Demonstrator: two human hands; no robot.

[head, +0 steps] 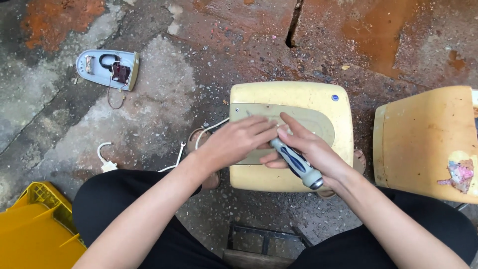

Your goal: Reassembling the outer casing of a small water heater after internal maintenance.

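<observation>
A flat iron soleplate (318, 124) lies on a small yellow plastic stool (343, 144) in front of me. My left hand (234, 142) rests palm-down on the near left part of the soleplate, pinning it. My right hand (306, 149) grips a screwdriver (298, 164) with a blue and grey handle, its tip hidden under my fingers against the plate. My knees in black trousers frame the stool.
An opened iron body (107, 68) with exposed wiring lies on the wet concrete at far left. A white cord and plug (107, 162) trail by my left knee. A yellow crate (37, 229) stands at bottom left, a second yellow stool (428, 142) at right.
</observation>
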